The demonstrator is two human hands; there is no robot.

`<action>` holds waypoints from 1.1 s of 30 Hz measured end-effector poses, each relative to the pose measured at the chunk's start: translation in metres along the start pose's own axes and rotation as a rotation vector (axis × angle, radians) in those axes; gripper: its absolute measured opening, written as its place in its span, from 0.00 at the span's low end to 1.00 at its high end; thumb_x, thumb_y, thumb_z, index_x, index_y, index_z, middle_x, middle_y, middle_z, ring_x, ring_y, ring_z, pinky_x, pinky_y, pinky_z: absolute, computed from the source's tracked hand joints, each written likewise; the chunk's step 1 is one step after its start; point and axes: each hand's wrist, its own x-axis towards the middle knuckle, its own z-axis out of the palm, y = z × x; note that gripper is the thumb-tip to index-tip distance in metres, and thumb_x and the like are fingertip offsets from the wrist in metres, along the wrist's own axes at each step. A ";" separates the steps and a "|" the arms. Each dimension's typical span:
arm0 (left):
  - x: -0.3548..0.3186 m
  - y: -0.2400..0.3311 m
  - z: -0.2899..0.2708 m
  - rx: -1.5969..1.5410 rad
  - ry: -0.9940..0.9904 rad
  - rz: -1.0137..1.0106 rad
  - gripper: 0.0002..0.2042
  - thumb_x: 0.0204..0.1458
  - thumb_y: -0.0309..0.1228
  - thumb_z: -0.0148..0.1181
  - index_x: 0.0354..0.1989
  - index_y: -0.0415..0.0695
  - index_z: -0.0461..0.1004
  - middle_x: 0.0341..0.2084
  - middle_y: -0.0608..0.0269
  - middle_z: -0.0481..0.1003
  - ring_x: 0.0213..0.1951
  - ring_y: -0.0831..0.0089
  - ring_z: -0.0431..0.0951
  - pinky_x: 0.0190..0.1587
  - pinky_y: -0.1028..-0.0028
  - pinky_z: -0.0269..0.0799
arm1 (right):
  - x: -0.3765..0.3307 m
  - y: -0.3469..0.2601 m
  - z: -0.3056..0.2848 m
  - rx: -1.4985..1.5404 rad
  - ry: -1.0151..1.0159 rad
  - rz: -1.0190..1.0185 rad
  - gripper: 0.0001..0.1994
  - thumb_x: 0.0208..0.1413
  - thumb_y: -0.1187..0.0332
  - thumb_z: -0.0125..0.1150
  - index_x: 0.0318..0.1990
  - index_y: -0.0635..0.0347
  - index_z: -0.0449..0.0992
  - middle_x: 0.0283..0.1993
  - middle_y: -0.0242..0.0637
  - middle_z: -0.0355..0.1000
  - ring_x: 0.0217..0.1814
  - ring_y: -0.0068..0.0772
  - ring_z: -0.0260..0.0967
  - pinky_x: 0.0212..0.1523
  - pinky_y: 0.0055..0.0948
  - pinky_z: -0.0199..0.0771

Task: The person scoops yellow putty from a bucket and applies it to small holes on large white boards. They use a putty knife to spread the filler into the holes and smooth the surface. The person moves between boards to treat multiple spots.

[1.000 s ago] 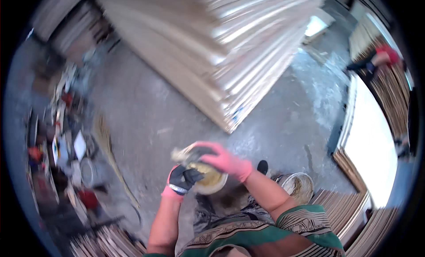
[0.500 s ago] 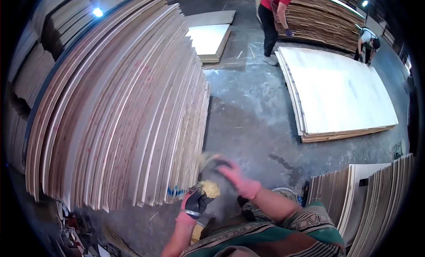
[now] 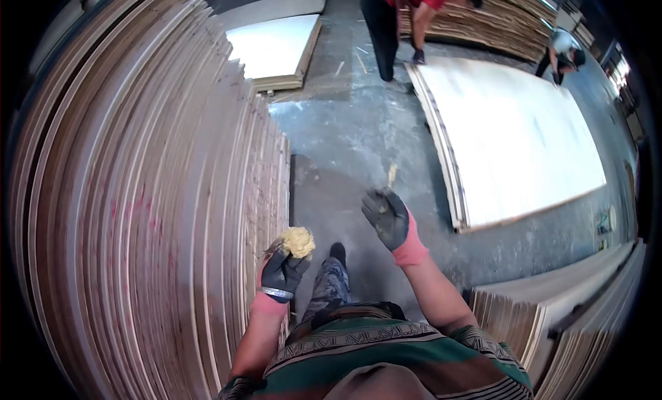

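Yellow lump: sitting up in the left hand [image 3: 285, 270], a rough blob of paste [image 3: 299, 242], right beside the tall board stack [image 3: 152, 193].
Left fingers: curled around the underside of it, gripping (something greyish pokes out on the left, can't tell what from my end).
Right hand: over the floor [image 3: 345, 138], well apart from the lump [image 3: 387, 219]; fingers look partly bent.
Thin strip: just past those fingers, pale with yellow on it [image 3: 392, 174]; I honestly can't tell if they're gripping it.
Step in hand: holding the paste ready by the boards, I'd say; none visibly touches them.
Next move: probably calls for a level left hand and a sure right grip, imo.
Far right: white-topped panels [image 3: 510, 145], person in red leaning beside them [image 3: 379, 34].
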 end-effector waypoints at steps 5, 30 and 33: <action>0.138 0.064 0.045 0.189 -0.046 0.001 0.20 0.51 0.26 0.49 0.53 0.37 0.59 0.51 0.50 0.63 0.50 0.59 0.68 0.51 0.56 0.66 | 0.096 -0.052 -0.003 -0.332 -0.094 0.027 0.15 0.56 0.67 0.44 0.48 0.65 0.65 0.38 0.42 0.71 0.33 0.27 0.69 0.33 0.23 0.70; 0.797 0.188 0.239 -0.298 -0.022 -0.215 0.20 0.52 0.31 0.47 0.54 0.39 0.58 0.48 0.50 0.66 0.48 0.61 0.69 0.50 0.65 0.66 | 0.734 -0.254 0.226 -1.680 -0.441 -0.752 0.20 0.39 0.72 0.60 0.45 0.59 0.69 0.41 0.43 0.67 0.41 0.45 0.65 0.41 0.34 0.66; 0.873 0.223 0.233 -0.155 0.105 -0.163 0.20 0.52 0.32 0.46 0.54 0.40 0.58 0.49 0.53 0.66 0.47 0.63 0.70 0.48 0.67 0.68 | 0.815 -0.252 0.226 -1.695 -0.381 -0.641 0.20 0.40 0.73 0.60 0.46 0.60 0.69 0.41 0.44 0.67 0.41 0.47 0.65 0.40 0.35 0.66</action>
